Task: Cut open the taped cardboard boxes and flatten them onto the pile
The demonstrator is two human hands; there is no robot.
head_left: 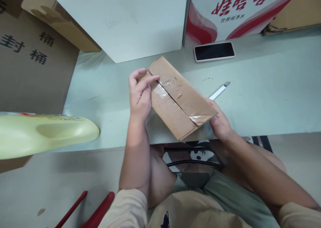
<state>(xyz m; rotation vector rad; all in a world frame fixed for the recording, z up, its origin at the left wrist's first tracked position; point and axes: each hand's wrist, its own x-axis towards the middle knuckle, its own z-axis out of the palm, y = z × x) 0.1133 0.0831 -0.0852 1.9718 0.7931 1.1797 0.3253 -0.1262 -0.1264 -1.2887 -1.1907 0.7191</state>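
Observation:
A small brown cardboard box [184, 95] is held tilted above the table's near edge. Clear tape crosses the seam between its flaps, and the surface there is scuffed. My left hand [141, 90] grips the upper left end, with the fingers bent over the top. At the lower right corner, my right hand [220, 121] holds the other end; its fingers are partly hidden behind the cardboard. Just beyond that hand, a utility knife [219, 90] with a pale handle lies on the table, its near end hidden.
A phone [214, 51] lies on the pale green table [263, 87]. Behind stand a white box [140, 23] and a red-and-white carton [225, 17]. At left are a yellow jug [50, 134] and a large cardboard carton [32, 64]. A red chair part [100, 209] shows below.

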